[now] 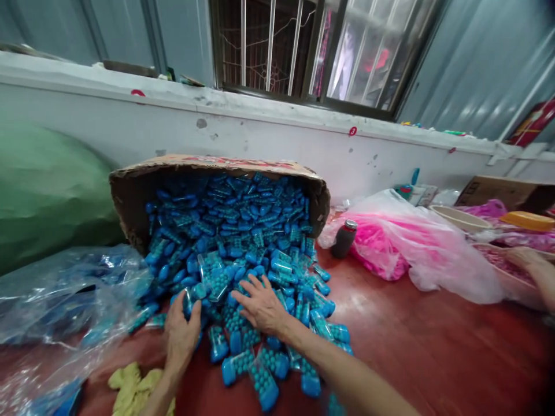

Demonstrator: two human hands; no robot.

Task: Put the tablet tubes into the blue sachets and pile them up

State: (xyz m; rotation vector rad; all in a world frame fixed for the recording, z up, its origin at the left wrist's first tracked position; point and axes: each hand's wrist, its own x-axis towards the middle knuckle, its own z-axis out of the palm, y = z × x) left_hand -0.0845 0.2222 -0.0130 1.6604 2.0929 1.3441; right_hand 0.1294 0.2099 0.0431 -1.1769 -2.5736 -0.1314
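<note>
A large heap of small clear bottles [260,378] with blue caps and teal beads inside spills onto the red tabletop. It comes from a cardboard box [130,214] lying on its side. My left hand [182,329] is at the heap's left edge, thumb and fingers curled around a blue-capped bottle [187,303]. Over the middle of the heap, my right hand [262,306] lies with its fingers spread, touching the bottles and gripping none that I can see.
Clear plastic bags [104,277] and a yellow glove [136,387] lie on the left, below a green sack [47,196]. To the right stand a dark jar [344,240] and a bag of pink pieces [390,242]. Another person's hand [526,260] reaches into a basin [507,280].
</note>
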